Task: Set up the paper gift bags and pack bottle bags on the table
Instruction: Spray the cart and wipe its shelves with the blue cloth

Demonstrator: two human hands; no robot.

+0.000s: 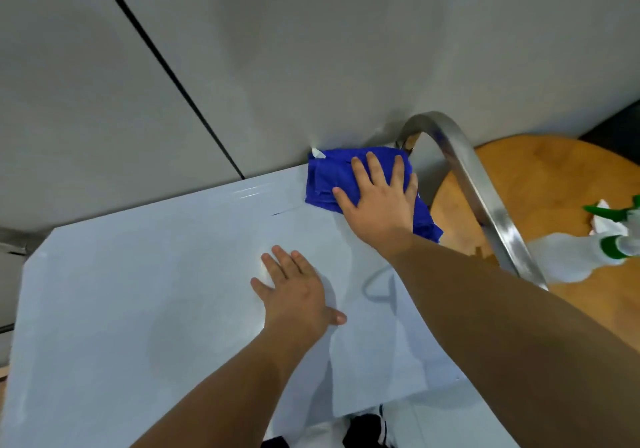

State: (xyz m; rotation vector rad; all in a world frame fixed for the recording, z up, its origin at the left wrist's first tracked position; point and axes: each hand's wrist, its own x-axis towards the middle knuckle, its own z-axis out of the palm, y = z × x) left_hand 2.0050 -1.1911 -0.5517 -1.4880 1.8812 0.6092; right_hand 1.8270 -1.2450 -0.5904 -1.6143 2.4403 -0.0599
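We are pressing our right hand [379, 198], fingers flat and spread, on the folded blue bottle bags [329, 179] at the far corner of the table [121, 292], while our left hand [296, 293] is lying flat on the pale paper gift bag [374, 361], still collapsed. The cloth is looking soft and light, best pinched at a folded edge; the paper is thin, creasing easily. We are seeing nothing packed yet.
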